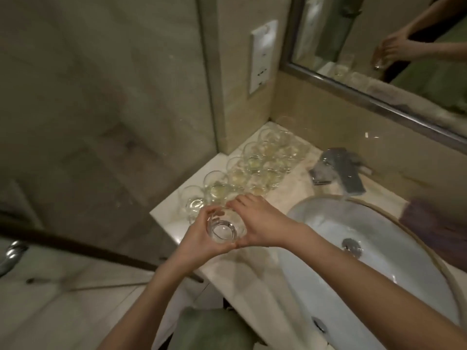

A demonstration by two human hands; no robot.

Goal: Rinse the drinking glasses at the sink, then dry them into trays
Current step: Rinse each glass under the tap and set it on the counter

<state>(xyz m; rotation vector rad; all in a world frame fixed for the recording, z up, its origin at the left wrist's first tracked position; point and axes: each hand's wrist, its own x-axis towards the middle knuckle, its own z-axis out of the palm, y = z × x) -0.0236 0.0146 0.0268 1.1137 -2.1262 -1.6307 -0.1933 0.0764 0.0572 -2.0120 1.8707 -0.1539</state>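
Head view looks down on a pale marble counter with a white oval sink set into it on the right. Both hands meet over the counter's left part, just left of the sink, around one clear drinking glass whose mouth faces the camera. Left hand curls round the glass's left side, thumb low near the rim and fingers over the top. Right hand wraps the right side, its fingers curved across the far wall of the glass. The glass is lifted off the counter between the two palms. Behind it, a cluster of other glasses stands upright in rows running toward the wall corner, close together. A chrome tap sits behind the sink, and a purple cloth lies at the sink's right edge. A mirror above reflects the hands.
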